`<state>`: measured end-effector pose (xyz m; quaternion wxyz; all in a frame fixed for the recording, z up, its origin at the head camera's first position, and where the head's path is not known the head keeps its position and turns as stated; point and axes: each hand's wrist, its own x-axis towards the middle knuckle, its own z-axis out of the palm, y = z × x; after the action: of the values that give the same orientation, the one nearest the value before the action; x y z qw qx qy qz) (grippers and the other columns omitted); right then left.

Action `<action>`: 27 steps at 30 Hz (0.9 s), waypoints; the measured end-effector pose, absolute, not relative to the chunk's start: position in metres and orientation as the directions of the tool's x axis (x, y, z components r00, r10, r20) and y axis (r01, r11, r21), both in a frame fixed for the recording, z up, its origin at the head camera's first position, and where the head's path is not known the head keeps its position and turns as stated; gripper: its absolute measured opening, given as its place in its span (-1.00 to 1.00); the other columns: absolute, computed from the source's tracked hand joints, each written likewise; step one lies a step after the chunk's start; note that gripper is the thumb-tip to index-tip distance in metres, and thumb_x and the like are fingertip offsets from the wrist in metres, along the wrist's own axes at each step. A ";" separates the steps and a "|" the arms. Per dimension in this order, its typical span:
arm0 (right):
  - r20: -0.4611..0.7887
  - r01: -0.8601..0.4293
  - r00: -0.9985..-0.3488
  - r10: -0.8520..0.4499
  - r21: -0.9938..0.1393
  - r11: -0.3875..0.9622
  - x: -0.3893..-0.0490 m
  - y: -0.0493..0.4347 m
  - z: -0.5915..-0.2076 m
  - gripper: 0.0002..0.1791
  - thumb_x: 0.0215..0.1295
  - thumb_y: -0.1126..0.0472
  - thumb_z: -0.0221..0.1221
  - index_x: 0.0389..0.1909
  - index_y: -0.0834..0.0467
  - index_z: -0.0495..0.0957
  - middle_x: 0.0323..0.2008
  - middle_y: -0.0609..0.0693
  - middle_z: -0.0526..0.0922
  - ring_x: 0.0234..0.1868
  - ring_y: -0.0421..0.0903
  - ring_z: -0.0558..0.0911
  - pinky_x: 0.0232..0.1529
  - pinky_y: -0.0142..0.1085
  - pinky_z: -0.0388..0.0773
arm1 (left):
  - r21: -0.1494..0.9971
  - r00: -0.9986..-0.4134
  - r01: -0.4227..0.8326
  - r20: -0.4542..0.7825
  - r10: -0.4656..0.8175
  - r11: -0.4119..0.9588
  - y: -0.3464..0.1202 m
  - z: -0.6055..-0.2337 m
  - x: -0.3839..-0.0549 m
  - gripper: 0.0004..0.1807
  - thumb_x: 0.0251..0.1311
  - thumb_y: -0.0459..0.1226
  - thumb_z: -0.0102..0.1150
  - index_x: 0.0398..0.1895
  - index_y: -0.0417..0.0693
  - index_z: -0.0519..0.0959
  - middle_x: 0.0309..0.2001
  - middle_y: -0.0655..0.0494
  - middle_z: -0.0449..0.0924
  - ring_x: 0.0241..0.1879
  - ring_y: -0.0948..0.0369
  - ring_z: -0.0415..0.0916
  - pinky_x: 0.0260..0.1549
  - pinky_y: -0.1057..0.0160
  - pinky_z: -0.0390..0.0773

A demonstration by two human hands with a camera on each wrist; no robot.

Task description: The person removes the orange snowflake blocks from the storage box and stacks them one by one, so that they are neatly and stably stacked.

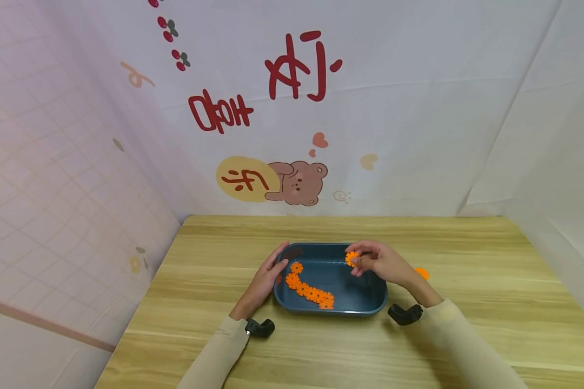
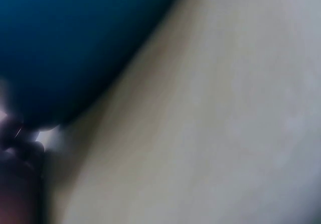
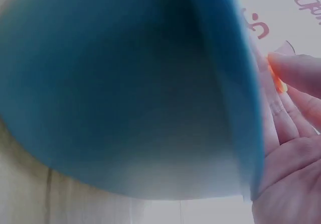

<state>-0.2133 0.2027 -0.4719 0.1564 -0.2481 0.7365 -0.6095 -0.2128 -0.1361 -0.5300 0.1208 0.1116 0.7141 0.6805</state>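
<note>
A dark blue rectangular tray lies on the table. My left hand holds its left rim, thumb over the edge and fingers along the outer side. Inside the tray, a curved chain of several orange notched plastic discs runs from upper left to the lower middle. Above the tray's right part, my right hand pinches one orange notched disc between thumb and fingers. In the right wrist view, the blue tray fills much of the picture, with the pinched disc partly hidden by the thumb.
Another orange piece lies on the wooden table to the tray's right, partly hidden behind my right forearm. A white printed wall covering stands behind the table. The left wrist view is blurred, showing the tray's side and tabletop.
</note>
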 end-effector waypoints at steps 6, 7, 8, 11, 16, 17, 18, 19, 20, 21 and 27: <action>0.060 -0.132 -0.830 -0.554 -0.987 0.090 -0.210 0.213 -0.470 -0.55 0.41 0.43 0.09 0.27 0.46 0.34 -0.08 0.56 0.47 -0.14 0.30 0.69 -0.08 0.18 0.55 | 0.999 -0.942 0.017 -0.002 0.336 0.051 -0.136 -0.531 -0.212 -0.44 0.56 -0.19 -0.15 0.57 0.08 0.12 0.56 0.23 -0.01 0.53 0.12 -0.06 0.44 -0.08 0.04; 0.047 -0.118 -0.837 -0.545 -0.988 0.095 -0.210 0.216 -0.469 -0.53 0.40 0.43 0.10 0.28 0.45 0.32 -0.05 0.53 0.48 -0.11 0.30 0.69 -0.06 0.17 0.55 | 0.999 -0.942 0.016 -0.002 0.336 0.051 -0.136 -0.531 -0.212 -0.44 0.56 -0.20 -0.16 0.57 0.10 0.12 0.56 0.24 -0.01 0.53 0.13 -0.07 0.44 -0.08 0.03; 0.036 -0.108 -0.844 -0.535 -0.989 0.104 -0.209 0.218 -0.468 -0.52 0.39 0.42 0.11 0.29 0.45 0.31 -0.02 0.50 0.48 -0.09 0.30 0.69 -0.05 0.15 0.55 | 0.999 -0.942 0.017 -0.001 0.335 0.050 -0.136 -0.531 -0.212 -0.44 0.56 -0.22 -0.16 0.57 0.10 0.12 0.56 0.25 -0.01 0.54 0.12 -0.08 0.44 -0.08 0.02; 0.004 -0.077 -0.865 -0.502 -0.989 0.124 -0.205 0.227 -0.464 -0.49 0.38 0.39 0.14 0.30 0.42 0.31 0.04 0.46 0.47 -0.06 0.28 0.69 -0.02 0.09 0.56 | 0.998 -0.943 0.017 -0.002 0.331 0.054 -0.135 -0.531 -0.211 -0.45 0.55 -0.21 -0.16 0.56 0.18 0.15 0.56 0.25 0.00 0.53 0.12 -0.06 0.44 -0.09 0.01; 0.002 -0.071 -0.884 -0.467 -0.989 0.130 -0.200 0.245 -0.462 -0.49 0.39 0.37 0.14 0.29 0.47 0.28 0.00 0.45 0.48 -0.06 0.21 0.71 -0.02 -0.04 0.61 | 0.999 -0.941 0.013 -0.003 0.338 0.045 -0.135 -0.530 -0.211 -0.46 0.56 -0.20 -0.17 0.55 0.20 0.15 0.56 0.27 -0.01 0.52 0.12 -0.04 0.43 -0.09 0.05; 0.008 -0.074 -0.886 -0.463 -0.989 0.125 -0.199 0.248 -0.462 -0.49 0.40 0.37 0.14 0.28 0.48 0.28 -0.02 0.44 0.50 -0.06 0.21 0.71 -0.03 -0.06 0.62 | 0.999 -0.941 0.015 -0.001 0.339 0.043 -0.135 -0.530 -0.211 -0.45 0.56 -0.20 -0.17 0.56 0.17 0.14 0.56 0.26 -0.02 0.53 0.12 -0.04 0.43 -0.09 0.05; 0.015 -0.079 -0.887 -0.461 -0.990 0.119 -0.198 0.251 -0.462 -0.50 0.40 0.37 0.14 0.27 0.50 0.28 -0.03 0.42 0.52 -0.07 0.22 0.71 -0.03 -0.05 0.62 | 0.999 -0.940 0.016 0.001 0.340 0.042 -0.135 -0.530 -0.211 -0.45 0.56 -0.19 -0.17 0.56 0.14 0.13 0.56 0.26 -0.02 0.53 0.12 -0.05 0.43 -0.10 0.05; 0.022 -0.085 -0.890 -0.456 -0.989 0.119 -0.196 0.254 -0.462 -0.50 0.40 0.36 0.14 0.25 0.51 0.28 -0.05 0.39 0.55 -0.08 0.21 0.71 -0.03 -0.06 0.62 | 0.999 -0.941 0.015 0.000 0.339 0.042 -0.135 -0.530 -0.211 -0.44 0.56 -0.18 -0.16 0.56 0.12 0.12 0.55 0.27 -0.01 0.53 0.13 -0.06 0.43 -0.09 0.04; 0.027 -0.090 -0.890 -0.455 -0.989 0.116 -0.195 0.257 -0.462 -0.51 0.41 0.36 0.14 0.24 0.52 0.29 -0.07 0.36 0.58 -0.09 0.22 0.71 -0.03 -0.05 0.62 | 0.999 -0.941 0.015 0.000 0.337 0.042 -0.135 -0.530 -0.211 -0.44 0.56 -0.17 -0.15 0.56 0.11 0.13 0.55 0.27 -0.01 0.53 0.13 -0.06 0.43 -0.09 0.03; 0.033 -0.096 -0.892 -0.451 -0.989 0.116 -0.194 0.260 -0.462 -0.52 0.41 0.35 0.15 0.23 0.51 0.30 -0.10 0.32 0.61 -0.11 0.20 0.72 -0.04 -0.04 0.62 | 0.999 -0.942 0.013 -0.002 0.335 0.042 -0.135 -0.530 -0.211 -0.44 0.55 -0.16 -0.14 0.56 0.12 0.13 0.55 0.28 0.00 0.53 0.13 -0.06 0.43 -0.09 0.04; 0.104 -0.199 -0.905 -0.413 -0.960 0.195 -0.187 0.278 -0.462 -0.58 0.37 0.37 0.19 0.17 0.46 0.38 -0.28 0.14 0.70 -0.28 0.07 0.73 -0.26 -0.15 0.68 | 0.999 -0.945 -0.002 -0.015 0.326 0.043 -0.134 -0.530 -0.210 -0.45 0.55 -0.17 -0.14 0.55 0.20 0.15 0.54 0.27 0.02 0.51 0.11 0.02 0.41 -0.09 0.09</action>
<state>-0.1875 0.2777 -0.4618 0.0885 -0.1993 0.7679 -0.6024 -0.2100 -0.1345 -0.5296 0.1201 0.1140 0.7120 0.6824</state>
